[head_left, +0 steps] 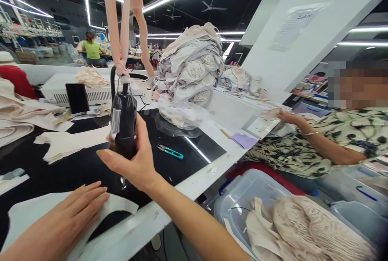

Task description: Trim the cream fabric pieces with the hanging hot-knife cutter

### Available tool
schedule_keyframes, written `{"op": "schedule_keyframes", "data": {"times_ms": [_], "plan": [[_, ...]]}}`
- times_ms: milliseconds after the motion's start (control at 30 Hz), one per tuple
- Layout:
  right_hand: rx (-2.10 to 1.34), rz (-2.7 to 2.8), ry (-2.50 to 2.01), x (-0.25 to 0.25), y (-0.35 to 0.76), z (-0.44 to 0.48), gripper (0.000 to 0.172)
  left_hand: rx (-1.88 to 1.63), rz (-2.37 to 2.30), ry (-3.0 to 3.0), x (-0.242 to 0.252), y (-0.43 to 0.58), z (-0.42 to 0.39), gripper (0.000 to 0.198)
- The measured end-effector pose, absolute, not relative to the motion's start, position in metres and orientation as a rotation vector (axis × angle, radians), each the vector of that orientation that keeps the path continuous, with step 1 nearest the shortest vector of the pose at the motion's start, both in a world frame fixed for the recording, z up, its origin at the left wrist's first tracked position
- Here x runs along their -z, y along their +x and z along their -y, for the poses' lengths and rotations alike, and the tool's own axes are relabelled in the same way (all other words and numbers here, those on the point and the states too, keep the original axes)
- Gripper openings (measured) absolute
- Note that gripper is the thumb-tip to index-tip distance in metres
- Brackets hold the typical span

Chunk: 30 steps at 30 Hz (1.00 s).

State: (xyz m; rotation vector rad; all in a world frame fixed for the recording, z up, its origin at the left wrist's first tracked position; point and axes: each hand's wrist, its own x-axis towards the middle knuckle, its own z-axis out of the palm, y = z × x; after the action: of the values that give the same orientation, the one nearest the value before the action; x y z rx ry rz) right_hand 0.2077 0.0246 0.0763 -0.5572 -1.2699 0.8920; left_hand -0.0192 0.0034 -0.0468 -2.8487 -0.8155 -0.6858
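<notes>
Left hand [72,211] lies flat, fingers straight and close together, on a pale fabric piece [33,211]. Right hand [138,164], raised ahead of it, grips a black handheld device [125,123], thumb held apart; the device stands upright beneath knotted peach straps [125,30]. Teal snips [171,152] lie to the right hand's right; well beyond them rises a fabric heap [192,59].
</notes>
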Motion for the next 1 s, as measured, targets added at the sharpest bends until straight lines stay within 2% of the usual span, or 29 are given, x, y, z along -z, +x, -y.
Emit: {"op": "schedule_keyframes", "data": {"times_ms": [67,133,200,267,367,600,733,933,1000], "plan": [[-0.851,1.310,-0.591,-0.080,0.215,-0.025,0.072,0.532,0.705,-2.852,0.032,-0.021,-0.006,0.074],[-0.820,1.332,-0.647,-0.082,0.221,-0.026,0.066,0.480,0.760,-2.850,0.015,-0.016,-0.004,0.071],[-0.794,1.336,-0.695,-0.084,0.225,-0.027,0.061,0.442,0.829,-2.878,0.001,-0.005,0.000,0.058],[-0.775,1.335,-0.689,-0.085,0.228,-0.027,0.056,0.370,1.031,-2.835,-0.009,0.010,0.005,0.038],[-0.741,1.327,-0.685,-0.084,0.232,-0.023,0.050,0.113,1.260,-2.700,-0.019,0.035,0.013,0.024],[-0.852,1.238,-0.612,-0.076,0.239,-0.001,0.038,-0.148,1.653,-2.595,-0.039,0.063,0.024,0.023],[-0.889,1.183,-0.525,-0.072,0.239,0.007,0.038,-0.053,1.501,-2.457,-0.040,0.048,0.019,0.022],[-0.883,1.140,-0.477,-0.062,0.233,0.007,0.043,0.459,0.881,-2.856,-0.019,0.031,0.005,0.028],[-0.874,1.131,-0.480,-0.060,0.232,0.008,0.044,0.523,0.806,-2.892,-0.009,0.028,0.003,0.032]]}}
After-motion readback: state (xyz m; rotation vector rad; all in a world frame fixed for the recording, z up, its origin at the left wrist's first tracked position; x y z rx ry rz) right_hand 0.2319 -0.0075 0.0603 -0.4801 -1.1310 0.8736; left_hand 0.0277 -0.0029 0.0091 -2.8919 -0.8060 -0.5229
